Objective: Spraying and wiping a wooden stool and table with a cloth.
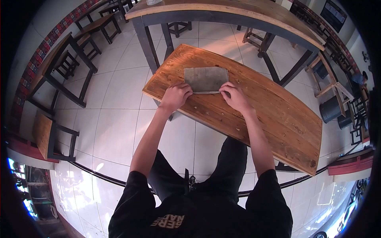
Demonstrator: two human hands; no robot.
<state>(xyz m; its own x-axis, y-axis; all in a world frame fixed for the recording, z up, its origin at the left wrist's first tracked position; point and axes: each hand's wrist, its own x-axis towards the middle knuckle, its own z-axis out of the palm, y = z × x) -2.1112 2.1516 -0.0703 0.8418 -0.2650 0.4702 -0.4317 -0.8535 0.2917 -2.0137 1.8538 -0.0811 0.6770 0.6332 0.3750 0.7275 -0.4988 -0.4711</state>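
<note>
A grey-green cloth [206, 78], folded into a rectangle, lies flat on a varnished wooden bench top [268, 101]. My left hand [178, 94] pinches the near left corner of the cloth between thumb and fingers. At the near right corner, my right hand [235, 95] grips the same edge in a like way. Between the two hands the near edge shows as a thin, pale fold. Both forearms reach forward over the front edge of the bench.
Beyond the bench stands a taller wooden table [226, 12] with dark legs. Smaller tables and stools, among them a dark stool [67, 65], line the left side. Dark buckets [329, 109] and a wooden frame [326, 76] are at the right. A person [359, 78] is at the far right.
</note>
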